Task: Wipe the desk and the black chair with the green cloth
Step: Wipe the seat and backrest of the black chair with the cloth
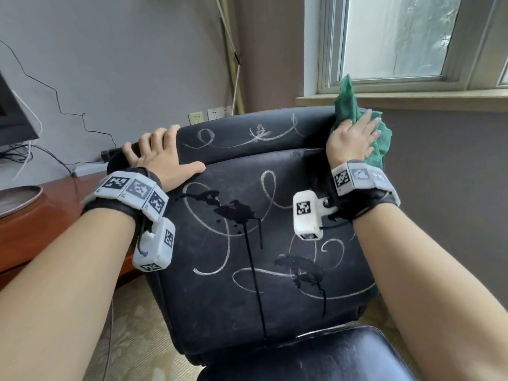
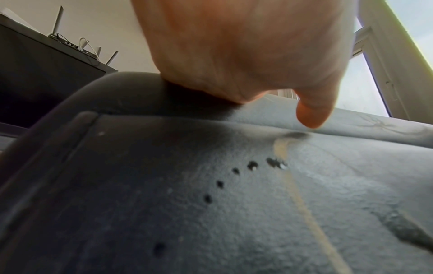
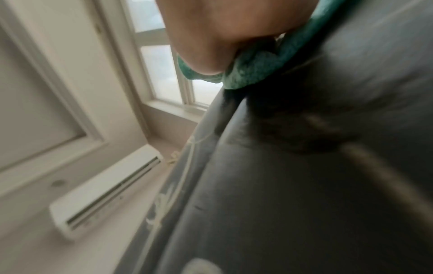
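The black chair [image 1: 247, 284] faces me with its backrest covered in white scribbles and dark runny stains. My left hand [image 1: 156, 152] grips the backrest's top left corner, fingers curled over the edge and thumb on the front; the left wrist view shows the hand [image 2: 246, 46] on the leather [image 2: 164, 185]. My right hand [image 1: 354, 136] presses the green cloth [image 1: 345, 103] on the top right corner with fingers laid straight over it; its thumb is hidden. In the blurred right wrist view the cloth [image 3: 253, 72] sits between palm [image 3: 211, 33] and chair [image 3: 304, 185]. The red-brown desk [image 1: 41, 229] is at left.
A grey dish [image 1: 16, 198] lies on the desk, and a monitor [image 1: 13, 114] with cables stands behind it. A power strip [image 1: 88, 167] lies by the wall. The window sill [image 1: 412, 99] runs close behind the chair top. The chair seat [image 1: 316, 358] is below.
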